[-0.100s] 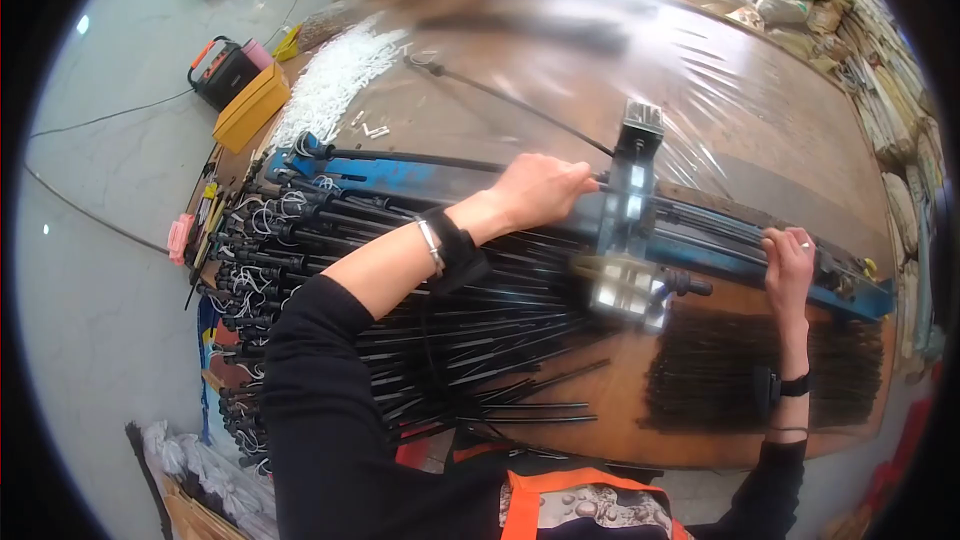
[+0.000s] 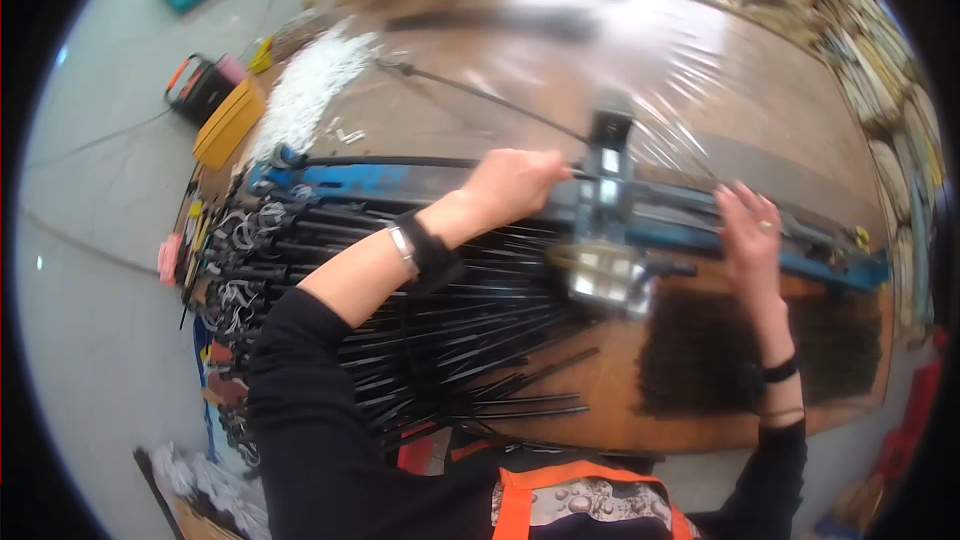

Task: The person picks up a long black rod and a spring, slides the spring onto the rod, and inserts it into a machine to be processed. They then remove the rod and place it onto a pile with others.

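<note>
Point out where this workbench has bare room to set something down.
Bare wood lies beyond the blue rail, right of the white pile, though film-covered. A small bare strip sits between the black rods and the dark bundle. The near-left edge is crowded.

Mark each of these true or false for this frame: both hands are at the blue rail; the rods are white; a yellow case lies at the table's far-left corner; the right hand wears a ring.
1. Both hands are at the blue rail. True: left hand and right hand rest on it.
2. The rods are white. False: they are black.
3. A yellow case lies at the table's far-left corner. True.
4. The right hand wears no ring. False: a ring shows on one finger.
</note>
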A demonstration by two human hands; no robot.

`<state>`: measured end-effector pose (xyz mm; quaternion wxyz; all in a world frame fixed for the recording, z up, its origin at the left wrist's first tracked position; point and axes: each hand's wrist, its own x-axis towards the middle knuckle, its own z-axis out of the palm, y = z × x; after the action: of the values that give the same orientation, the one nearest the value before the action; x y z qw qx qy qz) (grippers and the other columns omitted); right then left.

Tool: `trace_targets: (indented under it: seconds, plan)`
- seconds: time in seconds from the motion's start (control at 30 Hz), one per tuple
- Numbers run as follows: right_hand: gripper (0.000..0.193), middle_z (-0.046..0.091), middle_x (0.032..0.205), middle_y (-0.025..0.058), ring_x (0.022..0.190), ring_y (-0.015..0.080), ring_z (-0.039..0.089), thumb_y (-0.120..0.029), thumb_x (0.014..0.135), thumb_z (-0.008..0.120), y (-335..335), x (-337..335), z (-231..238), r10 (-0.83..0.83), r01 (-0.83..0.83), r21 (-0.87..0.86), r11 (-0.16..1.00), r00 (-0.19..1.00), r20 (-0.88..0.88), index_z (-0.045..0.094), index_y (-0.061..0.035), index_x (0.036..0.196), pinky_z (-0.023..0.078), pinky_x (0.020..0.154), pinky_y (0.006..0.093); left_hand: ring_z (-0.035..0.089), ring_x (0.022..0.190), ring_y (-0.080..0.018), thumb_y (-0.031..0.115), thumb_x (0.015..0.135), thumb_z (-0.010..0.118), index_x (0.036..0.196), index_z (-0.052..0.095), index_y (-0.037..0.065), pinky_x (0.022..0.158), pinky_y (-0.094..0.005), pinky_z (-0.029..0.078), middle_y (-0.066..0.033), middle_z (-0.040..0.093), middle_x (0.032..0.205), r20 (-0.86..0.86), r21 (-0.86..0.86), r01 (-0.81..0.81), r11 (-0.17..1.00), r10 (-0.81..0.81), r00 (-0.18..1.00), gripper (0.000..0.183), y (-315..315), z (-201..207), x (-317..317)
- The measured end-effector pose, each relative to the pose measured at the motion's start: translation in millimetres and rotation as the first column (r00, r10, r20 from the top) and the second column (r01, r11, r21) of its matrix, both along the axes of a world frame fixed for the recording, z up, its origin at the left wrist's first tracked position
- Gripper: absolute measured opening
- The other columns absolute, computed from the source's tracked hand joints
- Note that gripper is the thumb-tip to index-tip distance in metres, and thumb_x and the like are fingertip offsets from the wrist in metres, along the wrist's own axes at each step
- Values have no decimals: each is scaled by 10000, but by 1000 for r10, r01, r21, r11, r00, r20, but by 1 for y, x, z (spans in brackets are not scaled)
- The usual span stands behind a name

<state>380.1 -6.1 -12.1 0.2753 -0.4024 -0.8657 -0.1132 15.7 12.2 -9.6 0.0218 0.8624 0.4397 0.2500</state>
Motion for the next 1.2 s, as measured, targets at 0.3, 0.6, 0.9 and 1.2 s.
trace_targets:
  seconds: [0.3, 0.6, 0.9, 1.2]
  plan:
    - [385, 677, 1155, 106, 1074, 304, 614, -6, 804, 667, -28, 10, -30, 113, -119, -30, 993, 983, -142, 634, -30, 1187, 415, 962, 444, 633, 669, -406, 233, 959, 555, 840, 548, 77, 559, -498, 479, -180, 632, 694, -157, -13, -153, 988, 149, 976, 196, 26, -13, 33]
    - [245, 626, 867, 153, 825, 328, 633, 15, 797, 683, 1, 15, -65, 155, -294, -281, 914, 890, -429, 613, -3, 1031, 516, 707, 403, 620, 714, -377, 225, 969, 553, 854, 531, 76, 583, -460, 459, -152, 626, 750, -142, 61, -145, 988, 153, 978, 189, 42, -39, 50]
    - [444, 655, 902, 178, 870, 368, 632, -354, 811, 765, -8, 80, -91, -82, 53, -461, 886, 996, -42, 631, -28, 1080, 520, 760, 430, 616, 701, -320, 160, 954, 567, 905, 555, 102, 571, -416, 464, -99, 599, 789, -222, 267, 39, 963, 22, 975, 76, 48, -41, 31]
    - [276, 597, 787, 146, 772, 343, 582, -251, 806, 768, -24, 62, -91, 71, -35, -610, 792, 997, 35, 598, -36, 837, 467, 693, 415, 563, 919, -258, 192, 871, 669, 942, 601, 127, 787, -406, 387, -51, 592, 904, -316, 335, -151, 930, 262, 912, 119, -28, -29, -25]
